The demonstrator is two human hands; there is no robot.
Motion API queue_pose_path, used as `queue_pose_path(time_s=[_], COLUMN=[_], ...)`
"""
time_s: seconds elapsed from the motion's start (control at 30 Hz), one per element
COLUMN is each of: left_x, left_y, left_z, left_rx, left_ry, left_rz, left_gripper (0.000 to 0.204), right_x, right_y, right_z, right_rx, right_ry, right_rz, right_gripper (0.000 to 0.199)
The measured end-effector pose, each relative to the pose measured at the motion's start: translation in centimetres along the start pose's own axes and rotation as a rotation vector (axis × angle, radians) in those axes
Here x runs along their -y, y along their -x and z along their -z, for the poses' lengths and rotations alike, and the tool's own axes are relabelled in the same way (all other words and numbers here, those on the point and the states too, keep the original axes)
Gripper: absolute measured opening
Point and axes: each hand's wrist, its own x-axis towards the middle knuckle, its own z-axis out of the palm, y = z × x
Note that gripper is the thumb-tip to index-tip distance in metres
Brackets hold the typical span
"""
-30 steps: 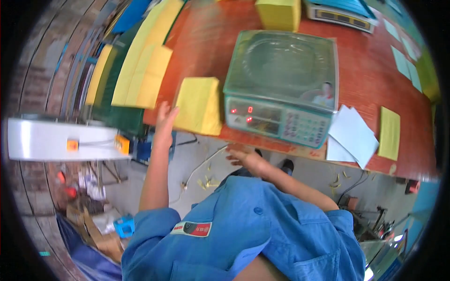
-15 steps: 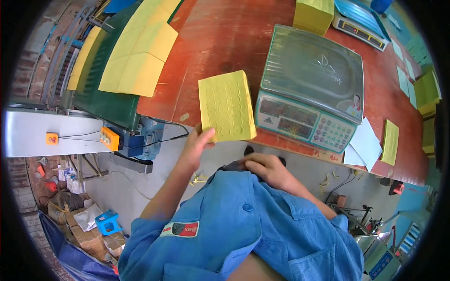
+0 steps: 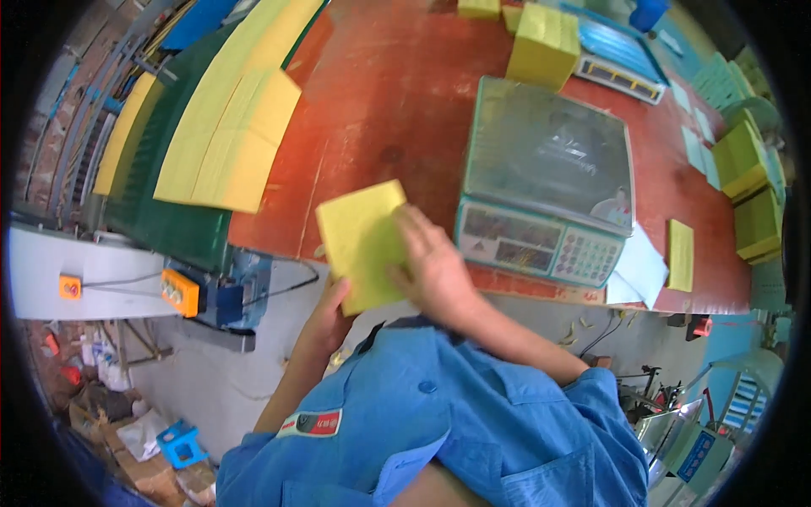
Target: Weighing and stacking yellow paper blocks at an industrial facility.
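Observation:
In front of my body, a stack of yellow paper sheets is held at a tilt over the near edge of the red table. My left hand grips its lower left corner, with the thumb on top and the other fingers hidden underneath. Along the stack's right side lies my right hand, fingers on the far edge and thumb over the face. Just right of that hand stands a digital weighing scale with a clear cover and a keypad.
At left, a green conveyor belt carries yellow sheets. Several yellow stacks and a second scale stand at the back of the red table. White papers and a thin yellow pad lie right of the scale.
My right hand has come up from my waist onto the stack's right side. The stack is lower and closer to my body, and its embossed pattern is no longer distinct.

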Motion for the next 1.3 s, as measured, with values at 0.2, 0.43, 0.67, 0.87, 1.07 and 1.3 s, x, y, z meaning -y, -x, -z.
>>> queue_pose_path(time_s=[0.2, 0.43, 0.67, 0.87, 1.07, 1.3], left_x=[0.4, 0.5, -2.2, -5.0, -5.5, -5.5], left_y=[1.6, -0.1, -1.0, -3.6, -5.5, -7.4], left_z=[2.1, 1.7, 0.1, -4.2, -9.3, -12.4], left_rx=[-0.016, -0.010, 0.035, 0.091, 0.193, 0.128], left_ry=[0.162, 0.164, 0.237, 0.232, 0.493, 0.569], left_rz=[-0.047, -0.111, -0.278, -0.409, -0.356, -0.314], left_gripper=[0.063, 0.065, 0.059, 0.056, 0.061, 0.064], right_x=[1.5, 0.5, -0.3, -2.0, -3.6, -5.4], right_y=[0.3, 0.6, 0.1, -0.5, 0.6, 1.1], right_z=[-1.4, 0.3, 5.8, 11.2, 14.0, 15.9], right_rx=[0.086, 0.149, 0.145, 0.016, 0.145, 0.279], right_ry=[-0.196, -0.426, -0.575, -0.583, -0.769, -1.009], right_rz=[-0.017, -0.121, -0.188, -0.197, -0.261, -0.406], right_gripper=[0.068, 0.062, 0.055, 0.044, 0.040, 0.035])
